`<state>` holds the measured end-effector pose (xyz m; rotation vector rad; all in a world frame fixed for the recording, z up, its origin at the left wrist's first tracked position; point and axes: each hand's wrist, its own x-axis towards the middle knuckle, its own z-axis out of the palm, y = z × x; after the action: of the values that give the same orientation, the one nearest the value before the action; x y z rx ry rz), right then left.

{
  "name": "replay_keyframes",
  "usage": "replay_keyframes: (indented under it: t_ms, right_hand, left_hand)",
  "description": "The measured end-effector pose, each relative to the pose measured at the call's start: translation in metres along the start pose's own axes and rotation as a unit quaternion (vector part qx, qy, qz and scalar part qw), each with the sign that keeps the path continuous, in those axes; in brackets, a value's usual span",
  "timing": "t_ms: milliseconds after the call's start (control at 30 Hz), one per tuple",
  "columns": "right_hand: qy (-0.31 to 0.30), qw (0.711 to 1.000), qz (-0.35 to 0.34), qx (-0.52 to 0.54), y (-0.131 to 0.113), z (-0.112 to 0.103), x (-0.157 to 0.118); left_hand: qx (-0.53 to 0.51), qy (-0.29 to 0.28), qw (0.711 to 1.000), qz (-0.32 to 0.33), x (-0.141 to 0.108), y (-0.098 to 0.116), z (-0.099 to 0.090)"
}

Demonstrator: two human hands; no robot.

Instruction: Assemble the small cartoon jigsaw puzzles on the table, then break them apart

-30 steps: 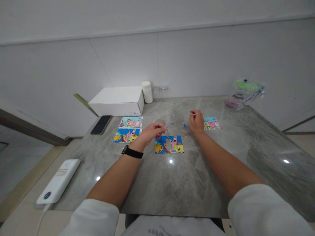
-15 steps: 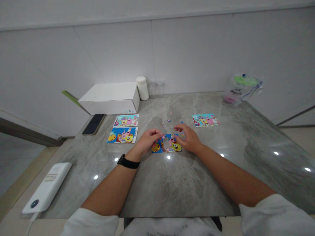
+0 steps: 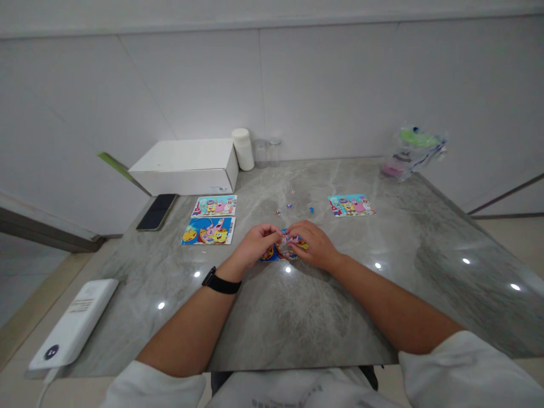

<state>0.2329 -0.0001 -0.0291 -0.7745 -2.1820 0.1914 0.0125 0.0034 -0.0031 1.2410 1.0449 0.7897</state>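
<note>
Blue picture card point(image 3: 278, 254) lies on tabletop point(image 3: 297, 317), directly under left grip point(image 3: 257, 245) and right grip point(image 3: 313, 243); I cannot tell whether either is clamped. Clear bag point(image 3: 408, 163) holds green and pink contents.

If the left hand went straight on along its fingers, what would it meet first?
Probably the right hand, facing the left hand across the blue picture card; depth is unclear, and they may already touch.

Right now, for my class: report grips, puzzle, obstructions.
Left grip, right grip close together at blue SpongeBob puzzle. Partly covered. Loose pieces beyond, seemingly out of the way.
</note>
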Motion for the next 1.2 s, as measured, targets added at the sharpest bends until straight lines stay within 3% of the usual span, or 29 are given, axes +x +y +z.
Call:
replay_keyframes:
  t_ms: [400, 500, 567, 633, 700, 767, 900, 1200]
  right_hand:
    - [-0.006, 1.0, 0.006, -0.02, -0.001, -0.001, 0.001]
    - [-0.006, 1.0, 0.011, -0.027, 0.001, -0.001, 0.001]
    - [-0.017, 0.999, 0.018, -0.033, 0.004, -0.002, 0.0]
    - [-0.033, 0.998, 0.027, -0.044, 0.007, -0.002, -0.001]
    - [-0.048, 0.997, 0.036, -0.054, 0.009, -0.001, -0.002]
    - [-0.058, 0.995, 0.043, -0.063, 0.01, -0.001, -0.002]
    - [-0.07, 0.994, 0.048, -0.072, 0.01, 0.0, -0.002]
    - [-0.081, 0.994, 0.051, -0.058, 0.009, 0.001, -0.002]
  left_hand:
    - [0.003, -0.021, 1.0, -0.002, 0.002, -0.009, 0.004]
    - [0.059, 0.003, 0.998, 0.036, 0.003, -0.01, 0.001]
    - [0.159, 0.044, 0.98, 0.107, 0.002, -0.009, -0.004]
    - [0.283, 0.062, 0.938, 0.192, 0.001, -0.007, -0.009]
    - [0.371, 0.046, 0.891, 0.258, -0.001, -0.006, -0.012]
    - [0.407, 0.031, 0.865, 0.291, -0.002, -0.006, -0.014]
    - [0.423, 0.035, 0.852, 0.306, -0.001, -0.009, -0.014]
    - [0.433, 0.008, 0.853, 0.291, -0.001, -0.008, -0.014]
